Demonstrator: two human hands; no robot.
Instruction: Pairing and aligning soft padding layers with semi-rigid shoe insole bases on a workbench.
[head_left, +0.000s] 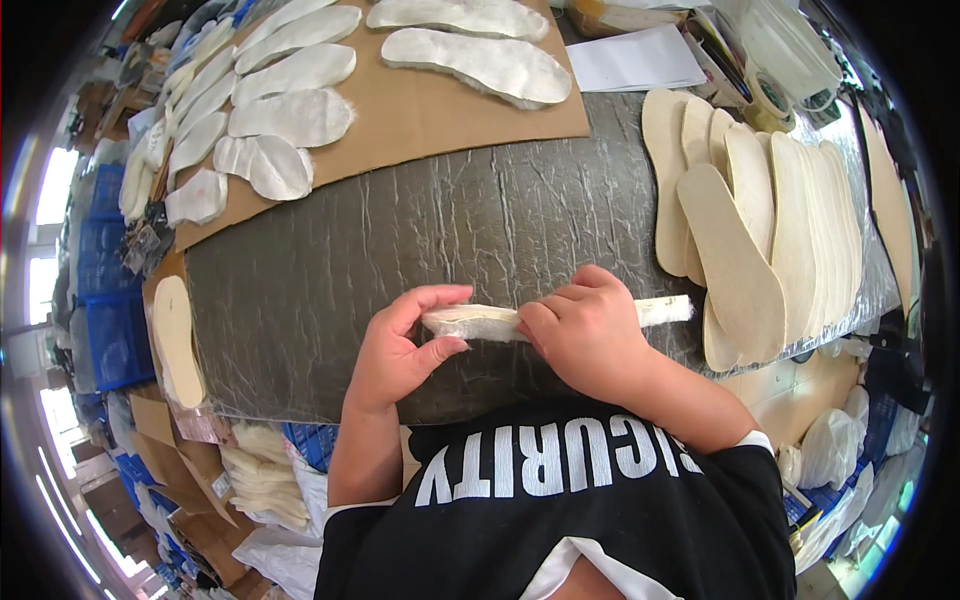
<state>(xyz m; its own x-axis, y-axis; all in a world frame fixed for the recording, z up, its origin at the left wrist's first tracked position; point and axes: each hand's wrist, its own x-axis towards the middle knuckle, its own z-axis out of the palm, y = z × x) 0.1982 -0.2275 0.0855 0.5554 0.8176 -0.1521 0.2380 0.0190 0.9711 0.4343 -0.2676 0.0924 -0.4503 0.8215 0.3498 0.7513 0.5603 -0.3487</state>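
Observation:
I hold a whitish insole (478, 322) edge-on between both hands, low over the dark wrinkled table cover (400, 240). My left hand (400, 345) pinches its left end between thumb and fingers. My right hand (590, 335) is closed over its middle, and the insole's right end (665, 311) sticks out past my knuckles. A fanned stack of beige insoles (760, 230) lies to the right of my right hand.
A brown cardboard sheet (420, 110) at the back carries several white fuzzy insoles (290, 118). One beige insole (178, 340) lies at the left table edge. Papers (635, 58) and clear plastic containers (790, 45) sit far right. Blue crates (105, 330) and bags stand below on the left.

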